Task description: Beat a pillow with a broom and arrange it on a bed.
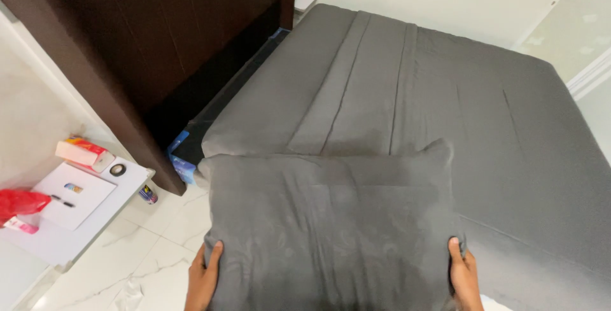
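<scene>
Left hand (203, 279) and right hand (464, 279) each closed on a lower corner of the grey pillow (328, 228), held up flat over the near edge of the bed (445, 94). Step judged: carrying and positioning; next calls for lowering it square. Beyond the pillow the grey sheet lies open; the headboard (159, 43) and white desk (76, 222) bound its left side.

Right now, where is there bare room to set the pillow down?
The grey bed is bare from the dark headboard to the far wall. The white side table is crowded with boxes and a red bag. Both hands, left hand, right hand, hold the grey pillow.
</scene>
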